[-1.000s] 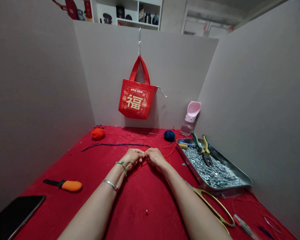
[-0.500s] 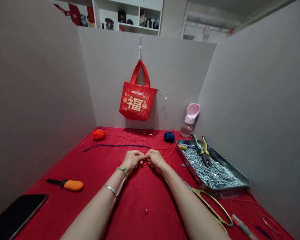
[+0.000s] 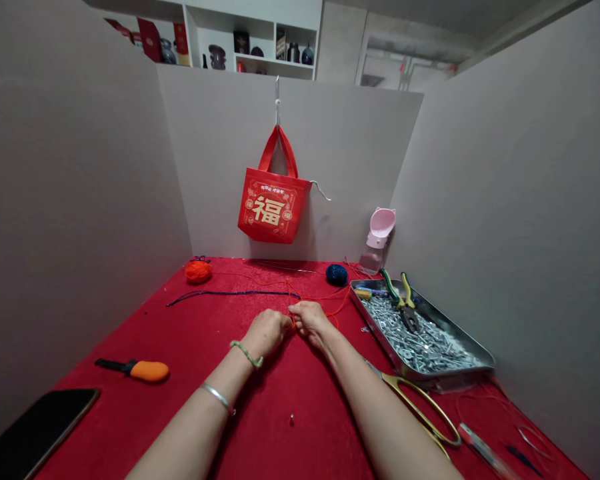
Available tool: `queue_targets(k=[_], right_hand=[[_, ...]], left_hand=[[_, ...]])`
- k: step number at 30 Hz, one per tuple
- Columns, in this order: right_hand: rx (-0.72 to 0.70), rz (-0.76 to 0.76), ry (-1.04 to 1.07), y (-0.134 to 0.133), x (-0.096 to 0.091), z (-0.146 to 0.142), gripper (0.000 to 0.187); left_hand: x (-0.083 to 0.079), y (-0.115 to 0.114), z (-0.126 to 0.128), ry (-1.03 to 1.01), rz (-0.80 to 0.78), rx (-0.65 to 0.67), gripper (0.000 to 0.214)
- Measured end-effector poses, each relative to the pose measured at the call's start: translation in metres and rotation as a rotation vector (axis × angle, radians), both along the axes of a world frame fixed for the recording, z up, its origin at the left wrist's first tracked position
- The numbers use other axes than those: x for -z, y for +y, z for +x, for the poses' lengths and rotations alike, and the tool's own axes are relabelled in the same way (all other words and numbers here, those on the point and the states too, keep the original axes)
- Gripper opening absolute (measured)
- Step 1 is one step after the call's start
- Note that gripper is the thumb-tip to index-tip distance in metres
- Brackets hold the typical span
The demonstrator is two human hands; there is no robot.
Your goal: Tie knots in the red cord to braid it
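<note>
1. Tablecloth (image 3: 130,413): solid deep red.
2. Bag (image 3: 273,205): red, with a gold character and a gold patterned border.
3. Yarn balls: one plain orange (image 3: 198,271), one dark blue (image 3: 337,275) with glittery speckles.
4. Thread (image 3: 293,321): bright red.
5. Cord (image 3: 230,293): dark blue.
6. Pliers (image 3: 403,300): one green handle, one yellow.
7. Scissors (image 3: 397,381): gold handles.
8. Knife (image 3: 150,371): orange grip, black end.
9. Bracelet (image 3: 247,353): green.
10. Bangle (image 3: 219,398): silver.
11. Cup (image 3: 383,223): pale pink.

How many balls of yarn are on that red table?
2: an orange ball of yarn toward the back left, and a dark blue ball of yarn toward the back right.
</note>
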State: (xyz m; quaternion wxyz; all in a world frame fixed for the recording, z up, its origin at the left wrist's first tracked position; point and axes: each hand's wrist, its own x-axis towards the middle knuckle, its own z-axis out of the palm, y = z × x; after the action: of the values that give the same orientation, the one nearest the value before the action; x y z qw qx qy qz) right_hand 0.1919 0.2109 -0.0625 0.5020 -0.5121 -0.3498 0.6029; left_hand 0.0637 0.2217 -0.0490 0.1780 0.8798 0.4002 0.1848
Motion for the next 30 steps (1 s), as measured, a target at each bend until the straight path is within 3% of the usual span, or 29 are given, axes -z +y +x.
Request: queue_targets(k=[4, 7, 10, 13, 15, 17, 21, 23, 26, 30], right_hand=[[-0.013, -0.035, -0.027, -0.001, -0.002, 0.002, 0.015], [-0.020, -0.032, -0.068, -0.001, -0.004, 0.005, 0.014], [-0.014, -0.035, -0.102, -0.001, -0.006, 0.006, 0.015], [-0.022, -0.028, -0.114, -0.002, -0.006, 0.006, 0.016], [-0.036, -0.017, -0.105, -0.002, -0.005, 0.006, 0.017], [-0.048, -0.009, -0.082, -0.001, -0.004, 0.006, 0.017], [-0.065, -0.011, -0.032, 0.001, -0.001, 0.007, 0.018], [-0.067, -0.013, -0.035, 0.002, 0.000, 0.008, 0.018], [-0.071, -0.021, -0.050, 0.003, 0.000, 0.008, 0.016], [-0.102, -0.001, -0.038, 0.003, 0.001, 0.009, 0.015]], left_hand=[[-0.023, 0.005, -0.022, 0.057, -0.187, -0.096, 0.012], [-0.046, 0.009, -0.049, 0.240, -0.331, -0.313, 0.010], [-0.068, 0.009, -0.063, 0.441, -0.215, -0.514, 0.010], [-0.077, 0.007, -0.051, 0.358, 0.014, -0.515, 0.021], [-0.069, 0.008, -0.031, 0.170, 0.033, -0.360, 0.030], [-0.052, 0.013, -0.009, 0.021, -0.105, -0.222, 0.038], [-0.014, 0.023, 0.020, -0.244, -0.433, -0.278, 0.048], [-0.003, 0.026, 0.024, -0.356, -0.583, -0.288, 0.038], [0.000, 0.026, 0.022, -0.424, -0.751, -0.282, 0.015], [-0.001, 0.026, 0.014, -0.508, -0.802, -0.339, 0.015]])
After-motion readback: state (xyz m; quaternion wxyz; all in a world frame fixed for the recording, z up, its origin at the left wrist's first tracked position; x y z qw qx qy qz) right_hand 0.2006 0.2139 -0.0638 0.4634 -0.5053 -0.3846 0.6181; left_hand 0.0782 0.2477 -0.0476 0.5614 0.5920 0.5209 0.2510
